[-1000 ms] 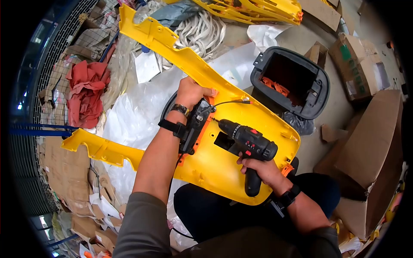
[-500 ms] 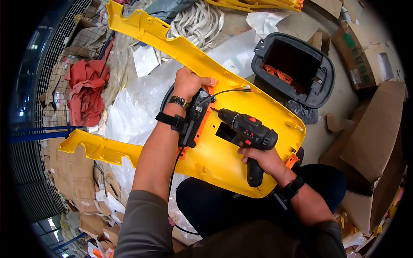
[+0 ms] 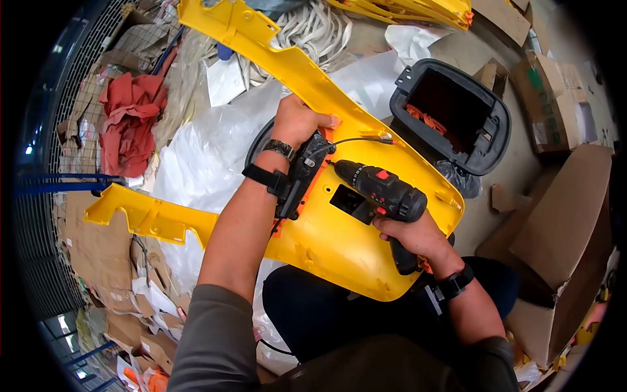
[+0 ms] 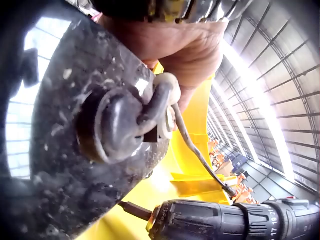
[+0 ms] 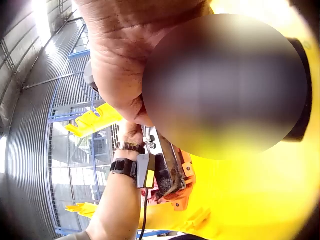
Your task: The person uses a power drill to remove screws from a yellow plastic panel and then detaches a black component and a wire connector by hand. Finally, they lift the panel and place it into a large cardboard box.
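My right hand (image 3: 418, 236) grips the handle of a black cordless drill (image 3: 385, 191). The bit (image 4: 134, 210) points at the orange strip (image 3: 315, 181) along a dark, shiny box-like part (image 3: 305, 171), its tip right at that edge. Beneath the drill lies a large yellow plastic panel (image 3: 366, 258) with two long arms. My left hand (image 3: 297, 123) holds the panel's inner edge, thumb over the orange strip's upper end; its other fingers are hidden. A thin cable (image 3: 362, 139) runs from the dark part across the panel. In the right wrist view a blurred disc covers the drill.
The panel sits over my knees. A black bin (image 3: 401, 108) with orange pieces inside stands beyond it, cardboard boxes (image 3: 565, 222) to the right. Clear plastic sheeting (image 3: 196, 170), red crumpled material (image 3: 130, 124) and a wire-mesh fence (image 3: 81, 111) lie to the left.
The drill's handle has swung slightly to the right with my right hand, while the bit's tip stays near the orange strip. My left hand keeps its place on the panel.
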Motion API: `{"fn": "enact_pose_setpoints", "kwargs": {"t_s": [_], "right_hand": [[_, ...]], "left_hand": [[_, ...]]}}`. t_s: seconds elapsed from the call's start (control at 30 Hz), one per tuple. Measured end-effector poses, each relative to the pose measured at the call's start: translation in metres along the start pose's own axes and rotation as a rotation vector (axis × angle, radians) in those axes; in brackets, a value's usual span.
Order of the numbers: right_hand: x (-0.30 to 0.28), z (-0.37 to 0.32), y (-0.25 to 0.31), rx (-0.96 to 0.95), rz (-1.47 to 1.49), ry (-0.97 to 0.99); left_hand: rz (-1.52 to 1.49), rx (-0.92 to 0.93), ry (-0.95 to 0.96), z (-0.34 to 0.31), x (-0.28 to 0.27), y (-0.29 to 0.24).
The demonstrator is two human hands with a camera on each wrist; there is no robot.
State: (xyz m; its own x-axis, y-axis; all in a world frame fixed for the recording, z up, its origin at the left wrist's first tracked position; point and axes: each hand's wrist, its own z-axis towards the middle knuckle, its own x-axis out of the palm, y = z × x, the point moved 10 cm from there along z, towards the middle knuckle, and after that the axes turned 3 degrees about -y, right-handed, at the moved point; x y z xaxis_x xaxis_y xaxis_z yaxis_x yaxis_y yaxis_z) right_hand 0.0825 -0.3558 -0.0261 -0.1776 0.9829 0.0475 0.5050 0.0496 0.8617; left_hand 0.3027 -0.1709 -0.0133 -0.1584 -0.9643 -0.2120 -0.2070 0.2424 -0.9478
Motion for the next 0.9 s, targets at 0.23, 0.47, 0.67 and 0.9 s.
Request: {"fn": "enact_pose_setpoints", "kwargs": {"t_s": [0.23, 0.47, 0.67, 0.9], "right_hand": [[-0.013, -0.005, 0.061, -0.06, -0.441, 0.019], [-0.019, 0.002, 0.067, -0.113, -0.461, 0.06], [-0.016, 0.002, 0.066, -0.153, -0.514, 0.092], [-0.017, 0.003, 0.066, -0.166, -0.538, 0.125]], "left_hand": [[0.011, 0.049, 0.024, -0.005, 0.007, -0.007], [0.015, 0.011, 0.044, -0.013, 0.012, -0.018], [0.015, 0.03, 0.009, -0.013, 0.013, -0.016], [0.013, 0.009, 0.021, -0.022, 0.019, -0.029]]}}
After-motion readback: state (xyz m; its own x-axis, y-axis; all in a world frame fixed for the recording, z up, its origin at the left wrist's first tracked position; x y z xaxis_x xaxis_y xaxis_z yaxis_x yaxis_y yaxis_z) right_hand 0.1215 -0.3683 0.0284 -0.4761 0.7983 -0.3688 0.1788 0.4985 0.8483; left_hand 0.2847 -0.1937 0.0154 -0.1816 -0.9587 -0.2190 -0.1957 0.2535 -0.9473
